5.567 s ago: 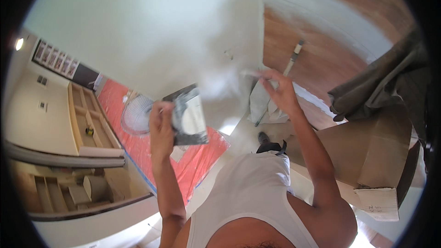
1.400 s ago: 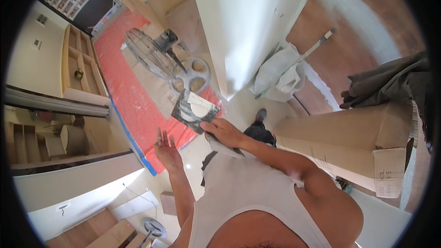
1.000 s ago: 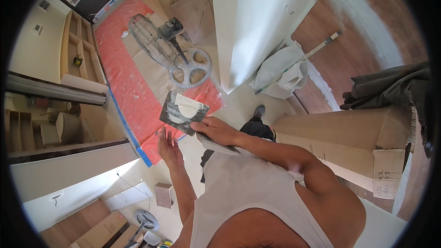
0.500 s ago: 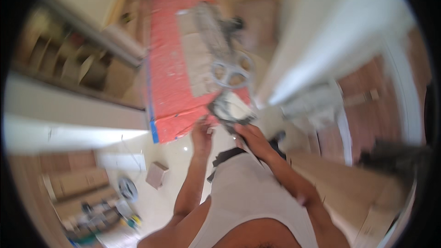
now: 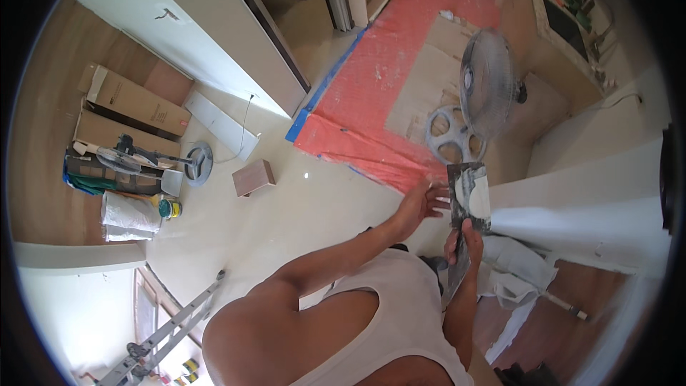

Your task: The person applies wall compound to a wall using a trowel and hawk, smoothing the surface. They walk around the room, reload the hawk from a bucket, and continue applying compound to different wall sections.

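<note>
Partly hidden by right hand: dark plate's lower edge.

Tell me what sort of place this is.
Probably a home under renovation: a red sheet covers some floor, a ladder is in view, and the right hand holds a smeared board.

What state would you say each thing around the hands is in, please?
Left hand: open, nothing visible in its fingers, close to the dark plate
Right hand: closed on the dark plate
Dark plate: held, smeared with whitish material
Standing fan: upright; cannot tell whether it is running
Red sheet: spread out, wrinkled at its near edge
White sack: crumpled
Pole: lying across the white sack
</note>
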Motion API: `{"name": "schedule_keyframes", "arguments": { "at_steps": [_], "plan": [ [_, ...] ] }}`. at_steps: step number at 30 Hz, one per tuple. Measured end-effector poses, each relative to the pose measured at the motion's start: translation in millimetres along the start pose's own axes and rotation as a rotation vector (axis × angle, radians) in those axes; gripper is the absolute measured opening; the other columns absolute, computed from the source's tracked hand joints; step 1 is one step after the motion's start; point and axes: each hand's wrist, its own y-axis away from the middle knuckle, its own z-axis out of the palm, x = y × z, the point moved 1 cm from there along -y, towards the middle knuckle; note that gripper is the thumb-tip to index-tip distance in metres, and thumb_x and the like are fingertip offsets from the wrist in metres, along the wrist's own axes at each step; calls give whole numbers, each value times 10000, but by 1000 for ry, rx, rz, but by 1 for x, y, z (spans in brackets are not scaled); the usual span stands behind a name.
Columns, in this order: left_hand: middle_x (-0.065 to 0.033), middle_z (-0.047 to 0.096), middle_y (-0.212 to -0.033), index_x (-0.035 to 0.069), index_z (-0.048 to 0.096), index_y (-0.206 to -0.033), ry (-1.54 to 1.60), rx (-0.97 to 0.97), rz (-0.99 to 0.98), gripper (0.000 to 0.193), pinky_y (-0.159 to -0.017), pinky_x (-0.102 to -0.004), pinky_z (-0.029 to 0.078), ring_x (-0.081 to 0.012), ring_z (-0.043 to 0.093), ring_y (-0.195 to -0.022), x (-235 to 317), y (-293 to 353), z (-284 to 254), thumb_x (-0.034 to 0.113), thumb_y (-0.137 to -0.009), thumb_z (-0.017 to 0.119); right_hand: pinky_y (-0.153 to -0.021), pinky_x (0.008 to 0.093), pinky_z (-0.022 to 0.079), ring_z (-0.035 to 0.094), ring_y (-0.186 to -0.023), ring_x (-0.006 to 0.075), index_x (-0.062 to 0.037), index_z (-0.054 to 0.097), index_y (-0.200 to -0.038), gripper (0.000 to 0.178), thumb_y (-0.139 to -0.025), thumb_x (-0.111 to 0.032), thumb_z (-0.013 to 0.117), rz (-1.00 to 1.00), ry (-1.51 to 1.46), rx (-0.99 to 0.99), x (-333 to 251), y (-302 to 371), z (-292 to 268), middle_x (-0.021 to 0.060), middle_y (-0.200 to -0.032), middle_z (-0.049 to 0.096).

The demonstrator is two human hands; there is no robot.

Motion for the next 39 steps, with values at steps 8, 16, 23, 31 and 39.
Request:
{"name": "schedule_keyframes", "arguments": {
  "at_steps": [8, 16, 23, 31, 39],
  "plan": [
    [-18, 599, -1090, 97, 533, -1204, 54, 21, 135, 555, -831, -290, 438, -125, 555, -943, 7, -8, 49, 577, -984, 363, -369, 221, 277, 415, -386, 86, -86, 537, -601, 540, -950, -498, 525, -69, 206, 58, -24, 9, 20, -3, -519, 487],
    [-11, 594, -1036, 52, 551, -1152, -39, 61, 94, 459, -816, -254, 440, -93, 539, -889, 9, -12, 45, 459, -1021, 385, -494, 228, 344, 450, -495, 70, -52, 594, -660, 527, -966, -473, 511, -15, 462, 41, -21, 22, 12, -2, -571, 518],
    [-31, 607, -1052, 31, 582, -1135, 148, 197, 154, 487, -854, -284, 449, -125, 557, -930, 32, -10, 59, 465, -1009, 400, -466, 238, 344, 437, -483, 79, -14, 625, -867, 450, -988, -427, 495, -9, 339, -174, -19, 30, 4, -4, -622, 514],
    [-50, 623, -1012, 22, 603, -1102, -55, 217, 94, 492, -810, -296, 456, -116, 560, -930, 34, -5, 41, 467, -994, 423, -406, 263, 378, 486, -481, 139, -108, 564, -924, 387, -970, -484, 487, 147, -568, -53, 73, -8, -116, 29, -658, 535],
    [-53, 622, -1045, 33, 601, -1137, -177, 176, -135, 481, -842, -295, 453, -116, 566, -959, 8, 3, 42, 461, -991, 436, -892, 420, 499, 620, -979, 264, -103, 547, -1261, 447, -991, -447, 455, -2, -736, 530, 108, -8, -135, 78, -1123, 641]
  ]
}}
